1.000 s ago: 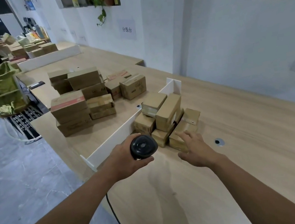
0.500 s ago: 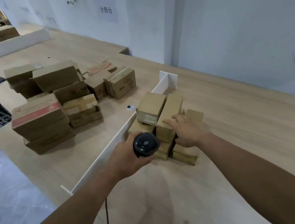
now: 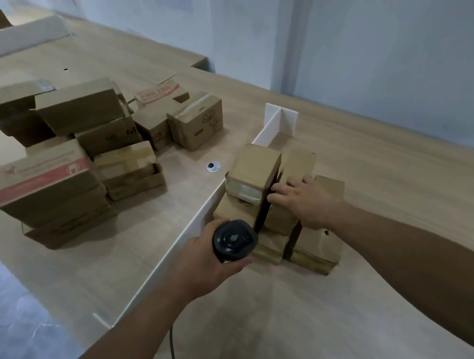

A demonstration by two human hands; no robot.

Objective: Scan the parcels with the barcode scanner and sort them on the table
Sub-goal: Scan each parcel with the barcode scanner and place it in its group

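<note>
Parcels (image 3: 277, 204) sit heaped against the white divider (image 3: 178, 246), near the counter's (image 3: 410, 188) front edge. The right hand (image 3: 307, 200) curls its grip over one upright box (image 3: 295, 178) mid-heap; the left hand (image 3: 207, 260) is clamped round the barcode scanner (image 3: 235, 239). Pulling that box free could topple its neighbours, likely towards the near edge. Open counter lies right; sorted stacks (image 3: 77, 157) crowd the left.

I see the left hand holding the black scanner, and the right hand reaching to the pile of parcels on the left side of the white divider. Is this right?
One detail is wrong. The head view shows the right hand on the pile of parcels on the right side of the white divider, not the left. The left hand does hold the black scanner.
</note>
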